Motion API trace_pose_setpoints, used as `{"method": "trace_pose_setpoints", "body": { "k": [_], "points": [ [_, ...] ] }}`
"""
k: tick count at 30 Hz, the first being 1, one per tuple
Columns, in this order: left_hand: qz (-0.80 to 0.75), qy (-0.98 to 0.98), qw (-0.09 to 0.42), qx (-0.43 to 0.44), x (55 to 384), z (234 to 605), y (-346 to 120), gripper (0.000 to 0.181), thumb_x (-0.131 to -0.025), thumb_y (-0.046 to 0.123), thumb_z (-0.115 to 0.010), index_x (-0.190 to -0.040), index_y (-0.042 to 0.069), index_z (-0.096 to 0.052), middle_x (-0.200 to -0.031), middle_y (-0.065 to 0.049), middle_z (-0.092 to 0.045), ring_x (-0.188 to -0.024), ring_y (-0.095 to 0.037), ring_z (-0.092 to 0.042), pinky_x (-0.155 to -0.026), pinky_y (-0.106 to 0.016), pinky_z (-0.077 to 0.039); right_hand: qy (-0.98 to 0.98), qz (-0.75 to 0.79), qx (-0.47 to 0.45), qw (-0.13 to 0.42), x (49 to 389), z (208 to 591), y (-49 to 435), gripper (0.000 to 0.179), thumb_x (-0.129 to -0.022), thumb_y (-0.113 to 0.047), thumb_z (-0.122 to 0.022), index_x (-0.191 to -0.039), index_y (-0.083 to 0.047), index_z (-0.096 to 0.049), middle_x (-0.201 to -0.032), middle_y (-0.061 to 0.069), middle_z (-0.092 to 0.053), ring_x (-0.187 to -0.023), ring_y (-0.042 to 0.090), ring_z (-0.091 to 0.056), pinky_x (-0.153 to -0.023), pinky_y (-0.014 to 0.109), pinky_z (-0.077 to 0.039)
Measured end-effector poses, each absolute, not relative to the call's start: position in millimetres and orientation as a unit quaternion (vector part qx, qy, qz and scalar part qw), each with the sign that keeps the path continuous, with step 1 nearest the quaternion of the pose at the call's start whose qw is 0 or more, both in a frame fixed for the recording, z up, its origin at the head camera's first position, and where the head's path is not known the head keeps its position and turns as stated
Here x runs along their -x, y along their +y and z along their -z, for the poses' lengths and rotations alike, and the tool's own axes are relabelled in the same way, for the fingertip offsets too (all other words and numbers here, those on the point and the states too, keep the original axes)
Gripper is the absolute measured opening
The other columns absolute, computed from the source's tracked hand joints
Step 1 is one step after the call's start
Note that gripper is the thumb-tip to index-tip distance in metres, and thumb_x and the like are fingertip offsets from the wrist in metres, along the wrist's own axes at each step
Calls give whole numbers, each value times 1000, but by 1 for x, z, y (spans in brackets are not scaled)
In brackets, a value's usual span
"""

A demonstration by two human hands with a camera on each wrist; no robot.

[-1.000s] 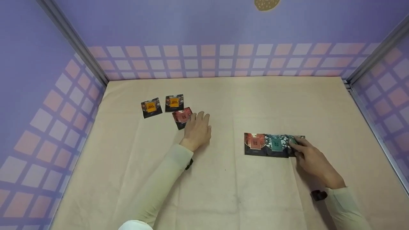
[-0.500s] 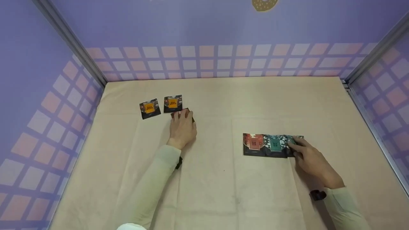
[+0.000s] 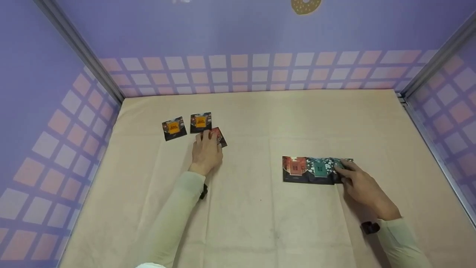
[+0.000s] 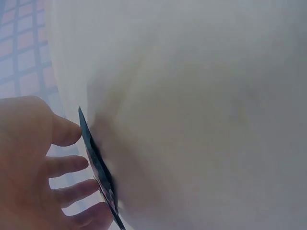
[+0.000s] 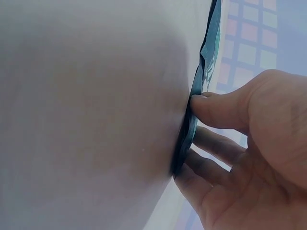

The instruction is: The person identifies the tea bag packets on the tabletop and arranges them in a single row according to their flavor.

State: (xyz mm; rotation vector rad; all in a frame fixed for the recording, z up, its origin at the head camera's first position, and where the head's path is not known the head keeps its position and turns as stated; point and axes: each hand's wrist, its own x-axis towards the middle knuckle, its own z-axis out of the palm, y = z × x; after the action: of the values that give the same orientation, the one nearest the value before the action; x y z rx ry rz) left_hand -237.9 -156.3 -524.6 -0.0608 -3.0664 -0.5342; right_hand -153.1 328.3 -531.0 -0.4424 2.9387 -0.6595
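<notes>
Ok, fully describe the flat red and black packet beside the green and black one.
The red and black packet has a red patterned top, black base and red rectangular panel. Apparently thin film, it lies face up on cream cloth, right edge meeting the green and black packet. The right hand is off it.

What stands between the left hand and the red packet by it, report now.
Nothing visible: the left hand partly covers the red packet in the head view, and the left wrist view shows its fingertips right at the packet.
</notes>
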Motion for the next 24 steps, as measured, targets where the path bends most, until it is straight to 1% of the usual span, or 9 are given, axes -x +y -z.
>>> {"method": "trace_pose_setpoints", "body": {
  "k": [8, 18, 24],
  "points": [
    [168, -986, 0, 17, 238, 528, -158, 48, -109, 21, -57, -153, 3, -54, -158, -26, -45, -145, -51, -42, -114, -61, -45, 962, 216, 159, 50, 154, 534, 327, 47, -103, 6, -57, -150, 8, -55, -160, 34, -41, -144, 60, -43, -103, 68, -50],
    [177, -984, -7, 32, 238, 525, -156, 43, -109, 21, -57, -148, 3, -59, -156, -24, -48, -145, -48, -43, -117, -57, -45, 965, 209, 151, 50, 153, 532, 327, 47, -104, 5, -57, -150, 7, -55, -160, 34, -41, -144, 60, -44, -106, 69, -48],
    [189, -981, -8, 48, 237, 524, -154, 42, -109, 20, -57, -148, 4, -59, -156, -25, -47, -147, -48, -42, -116, -58, -45, 966, 210, 141, 53, 153, 531, 327, 47, -104, 4, -57, -151, 6, -54, -161, 34, -41, -144, 60, -43, -107, 70, -47]
  ]
}}
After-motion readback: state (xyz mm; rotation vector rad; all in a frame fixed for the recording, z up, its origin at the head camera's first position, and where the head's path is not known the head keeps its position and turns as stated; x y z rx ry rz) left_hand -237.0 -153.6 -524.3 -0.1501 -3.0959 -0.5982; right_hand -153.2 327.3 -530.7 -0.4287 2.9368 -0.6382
